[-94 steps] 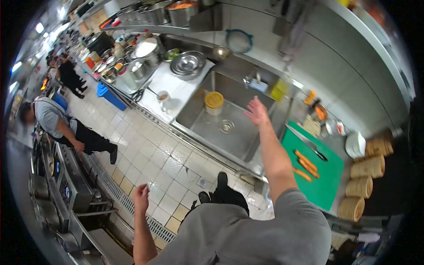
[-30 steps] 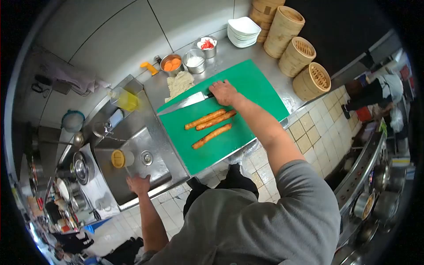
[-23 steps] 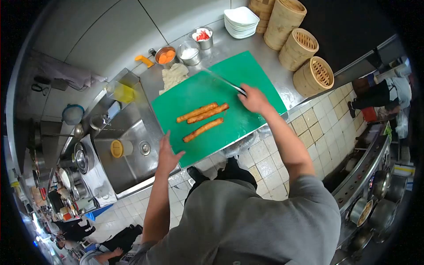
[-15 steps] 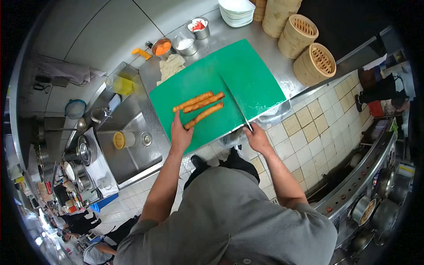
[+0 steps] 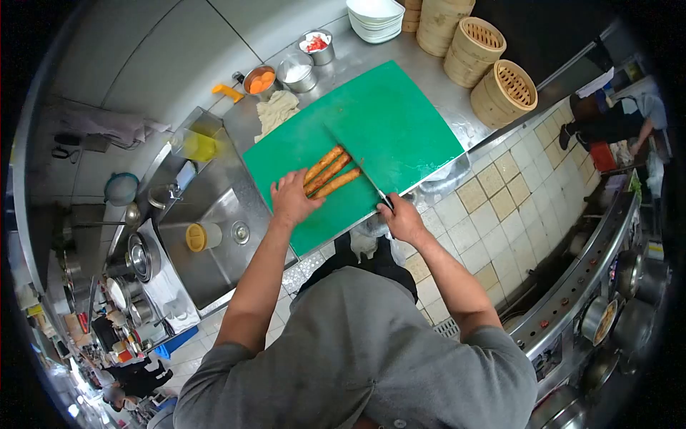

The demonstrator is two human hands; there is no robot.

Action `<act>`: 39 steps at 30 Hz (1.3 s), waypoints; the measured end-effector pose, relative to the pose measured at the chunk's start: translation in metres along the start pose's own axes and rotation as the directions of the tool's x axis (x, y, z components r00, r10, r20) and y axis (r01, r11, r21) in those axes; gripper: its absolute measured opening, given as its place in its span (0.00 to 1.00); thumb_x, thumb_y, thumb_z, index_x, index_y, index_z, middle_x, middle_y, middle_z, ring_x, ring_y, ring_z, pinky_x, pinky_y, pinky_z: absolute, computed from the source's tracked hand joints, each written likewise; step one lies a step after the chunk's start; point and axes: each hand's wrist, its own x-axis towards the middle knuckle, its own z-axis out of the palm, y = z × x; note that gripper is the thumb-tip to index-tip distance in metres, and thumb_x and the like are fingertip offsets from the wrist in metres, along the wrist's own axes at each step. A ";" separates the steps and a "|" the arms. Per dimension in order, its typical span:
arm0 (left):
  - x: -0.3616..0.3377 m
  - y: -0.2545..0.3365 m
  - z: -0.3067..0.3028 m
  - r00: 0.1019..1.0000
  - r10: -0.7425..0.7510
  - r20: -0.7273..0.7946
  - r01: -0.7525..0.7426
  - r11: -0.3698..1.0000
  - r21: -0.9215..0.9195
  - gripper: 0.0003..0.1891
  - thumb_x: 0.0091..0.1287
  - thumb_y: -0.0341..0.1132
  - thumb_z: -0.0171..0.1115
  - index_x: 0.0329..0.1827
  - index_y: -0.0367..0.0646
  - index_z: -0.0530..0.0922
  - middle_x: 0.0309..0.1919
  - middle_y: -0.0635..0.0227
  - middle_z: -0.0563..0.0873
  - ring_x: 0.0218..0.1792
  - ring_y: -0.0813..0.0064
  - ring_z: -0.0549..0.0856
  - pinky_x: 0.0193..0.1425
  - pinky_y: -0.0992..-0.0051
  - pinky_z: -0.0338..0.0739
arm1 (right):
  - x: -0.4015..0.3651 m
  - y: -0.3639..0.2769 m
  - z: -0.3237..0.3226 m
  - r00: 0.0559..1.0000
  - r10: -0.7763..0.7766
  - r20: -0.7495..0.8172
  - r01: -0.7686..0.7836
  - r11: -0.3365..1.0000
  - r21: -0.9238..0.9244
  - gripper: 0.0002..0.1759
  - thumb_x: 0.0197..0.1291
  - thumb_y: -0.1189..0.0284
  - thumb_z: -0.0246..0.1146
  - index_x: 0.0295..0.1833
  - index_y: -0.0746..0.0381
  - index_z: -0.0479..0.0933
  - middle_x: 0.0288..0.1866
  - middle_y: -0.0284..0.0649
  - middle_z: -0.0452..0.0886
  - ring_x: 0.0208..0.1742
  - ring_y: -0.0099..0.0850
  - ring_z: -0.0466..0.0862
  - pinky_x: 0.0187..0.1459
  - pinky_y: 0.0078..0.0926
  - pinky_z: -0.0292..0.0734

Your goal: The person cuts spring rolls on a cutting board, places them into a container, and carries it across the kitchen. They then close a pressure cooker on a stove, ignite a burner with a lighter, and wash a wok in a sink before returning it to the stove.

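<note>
Three long golden-brown fried rolls (image 5: 330, 171) lie side by side on a green cutting board (image 5: 400, 121). My left hand (image 5: 291, 200) is over their left ends, its fingers gathered round them and holding them together. In my right hand (image 5: 402, 218) is the black handle of a long kitchen knife (image 5: 369, 176), gripped at the board's front edge. The thin blade slants away from me across the board, right by the rolls' right ends.
Behind the board are metal cups with orange slices (image 5: 261, 80) and red pieces (image 5: 315, 45), plus a cloth (image 5: 276, 111). Bamboo steamers (image 5: 493, 107) and stacked white dishes (image 5: 376, 21) stand at the back. A sink (image 5: 214, 264) is at left, a stove (image 5: 557, 314) at right. Other people are farther off.
My left hand has spread over the rolls' left ends, and the rolls now lie closer together and more even. The knife has shifted left, up to their right ends.
</note>
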 end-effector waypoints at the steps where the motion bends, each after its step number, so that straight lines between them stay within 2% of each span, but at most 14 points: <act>1: 0.001 -0.002 0.001 1.000 0.003 0.002 -0.003 1.000 -0.013 0.44 0.49 0.51 0.78 0.72 0.49 0.71 0.65 0.63 0.76 0.69 0.60 0.72 0.79 0.47 0.53 | -0.007 -0.010 -0.004 0.997 0.009 -0.077 -0.002 0.996 0.087 0.18 0.67 0.64 0.63 0.54 0.65 0.74 0.36 0.59 0.83 0.41 0.59 0.83 0.41 0.50 0.77; 5: 0.009 -0.007 0.010 0.995 0.080 -0.053 -0.083 0.994 -0.071 0.43 0.50 0.49 0.77 0.71 0.47 0.71 0.64 0.63 0.76 0.69 0.61 0.71 0.79 0.45 0.52 | -0.028 -0.020 -0.011 0.969 -0.040 -0.242 0.100 0.965 0.241 0.18 0.67 0.65 0.64 0.56 0.65 0.75 0.34 0.53 0.84 0.37 0.48 0.86 0.40 0.42 0.78; 7: 0.015 -0.004 0.015 0.984 0.128 -0.123 -0.138 0.987 -0.085 0.43 0.50 0.48 0.77 0.71 0.46 0.71 0.63 0.63 0.76 0.69 0.61 0.71 0.78 0.44 0.52 | -0.025 -0.027 -0.010 0.973 0.110 -0.200 -0.053 0.961 0.271 0.17 0.68 0.66 0.63 0.56 0.65 0.77 0.33 0.50 0.84 0.37 0.41 0.86 0.41 0.38 0.79; 9: 0.023 0.000 0.015 0.988 0.152 -0.018 -0.153 0.984 -0.093 0.43 0.50 0.47 0.76 0.72 0.45 0.70 0.65 0.64 0.74 0.70 0.61 0.69 0.79 0.43 0.51 | -0.017 -0.027 -0.002 0.937 0.214 -0.275 -0.114 0.934 0.338 0.16 0.68 0.67 0.63 0.56 0.65 0.77 0.34 0.52 0.84 0.39 0.45 0.87 0.42 0.37 0.79; 15: 0.020 -0.009 0.012 0.979 0.202 -0.041 -0.205 0.973 -0.109 0.47 0.50 0.49 0.77 0.73 0.43 0.68 0.66 0.57 0.74 0.71 0.58 0.69 0.77 0.47 0.54 | -0.021 -0.073 0.023 0.974 0.045 -0.224 -0.055 0.998 -0.038 0.11 0.71 0.69 0.57 0.48 0.67 0.71 0.33 0.65 0.80 0.36 0.65 0.81 0.36 0.59 0.74; 17: 0.021 -0.015 0.006 0.979 0.201 -0.041 -0.204 0.973 -0.109 0.46 0.52 0.50 0.77 0.74 0.43 0.67 0.67 0.56 0.74 0.72 0.57 0.68 0.77 0.48 0.56 | -0.020 -0.071 0.036 0.983 -0.002 -0.184 0.010 0.999 0.039 0.11 0.72 0.69 0.56 0.48 0.67 0.70 0.32 0.65 0.79 0.34 0.66 0.80 0.34 0.57 0.76; 19: 0.030 -0.034 0.002 0.980 0.192 -0.047 -0.196 0.975 -0.106 0.46 0.54 0.52 0.77 0.74 0.42 0.67 0.68 0.55 0.73 0.72 0.56 0.68 0.77 0.49 0.58 | -0.015 -0.068 0.048 0.991 0.106 -0.077 -0.085 0.969 0.231 0.11 0.73 0.69 0.56 0.47 0.67 0.69 0.31 0.62 0.77 0.29 0.64 0.78 0.32 0.52 0.75; 21: 0.043 -0.068 0.003 0.980 0.062 -0.191 -0.116 0.951 -0.286 0.41 0.58 0.54 0.74 0.71 0.41 0.71 0.68 0.52 0.74 0.69 0.52 0.71 0.76 0.54 0.63 | -0.017 -0.089 0.045 0.942 0.277 0.190 -0.334 0.714 0.615 0.11 0.73 0.69 0.55 0.46 0.67 0.69 0.29 0.58 0.76 0.25 0.59 0.75 0.31 0.48 0.74; 23: 0.058 -0.098 -0.005 0.970 0.017 -0.242 -0.087 0.955 -0.284 0.40 0.60 0.54 0.72 0.71 0.40 0.71 0.67 0.51 0.74 0.68 0.50 0.72 0.75 0.55 0.64 | -0.016 -0.089 0.051 0.941 0.277 0.194 -0.336 0.709 0.620 0.11 0.73 0.68 0.56 0.44 0.66 0.69 0.27 0.55 0.76 0.24 0.55 0.75 0.31 0.47 0.75; 25: 0.073 -0.103 -0.019 0.954 -0.031 -0.297 -0.057 0.957 -0.284 0.39 0.62 0.53 0.71 0.70 0.39 0.71 0.66 0.49 0.75 0.67 0.49 0.72 0.74 0.56 0.66 | -0.012 -0.088 0.059 0.995 0.054 -0.084 -0.037 0.981 0.191 0.10 0.72 0.68 0.56 0.47 0.63 0.68 0.28 0.55 0.79 0.25 0.56 0.79 0.32 0.50 0.77; 26: 0.081 -0.099 -0.029 0.946 -0.009 -0.324 -0.093 0.950 -0.298 0.38 0.63 0.53 0.70 0.70 0.38 0.71 0.67 0.48 0.74 0.69 0.47 0.71 0.74 0.56 0.65 | -0.010 -0.091 0.059 0.996 0.050 -0.074 -0.056 0.995 -0.080 0.09 0.69 0.70 0.55 0.49 0.63 0.67 0.31 0.56 0.82 0.32 0.57 0.84 0.35 0.53 0.78; 29: 0.115 -0.075 -0.034 0.892 0.105 -0.440 -0.230 0.943 -0.241 0.37 0.65 0.54 0.68 0.71 0.38 0.71 0.69 0.47 0.73 0.71 0.47 0.69 0.76 0.54 0.63 | 0.000 -0.129 0.050 0.984 0.164 0.067 -0.120 0.895 -0.429 0.12 0.65 0.73 0.54 0.51 0.65 0.67 0.35 0.57 0.84 0.39 0.56 0.87 0.39 0.53 0.81; 30: 0.127 -0.063 -0.032 0.831 0.199 -0.520 -0.322 0.933 -0.158 0.37 0.66 0.55 0.66 0.71 0.39 0.71 0.70 0.46 0.72 0.73 0.47 0.67 0.77 0.54 0.61 | 0.004 -0.133 0.053 0.984 0.164 0.071 -0.118 0.893 -0.434 0.12 0.65 0.73 0.54 0.51 0.65 0.67 0.35 0.57 0.84 0.39 0.56 0.87 0.39 0.53 0.81; 39: 0.162 0.001 -0.004 0.837 0.517 -0.179 -0.522 0.853 0.025 0.39 0.70 0.63 0.55 0.79 0.50 0.63 0.80 0.54 0.58 0.82 0.52 0.51 0.81 0.43 0.48 | 0.024 -0.141 0.072 0.970 0.210 0.122 -0.120 0.852 -0.510 0.12 0.64 0.75 0.51 0.52 0.66 0.68 0.36 0.54 0.86 0.40 0.54 0.88 0.42 0.51 0.83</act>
